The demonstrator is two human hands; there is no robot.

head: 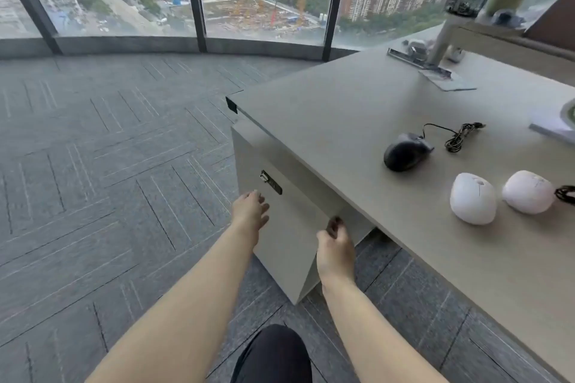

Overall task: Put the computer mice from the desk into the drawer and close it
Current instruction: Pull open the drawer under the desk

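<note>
While both arms reach down under the desk (357,109), the left hand (250,211) lies loose and spread against the drawer (287,236) front, just below its lock (271,182). The right hand (336,247) curls its fingers over the drawer's top edge near the right corner. Up on the desk sit three mice: a black mouse (404,153) with a coiled cable (457,137), and two white mice (472,198) (527,191) side by side nearer the person, all untouched.

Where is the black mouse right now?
In the head view, the black mouse sits on the desk at right, behind two white mice.
</note>
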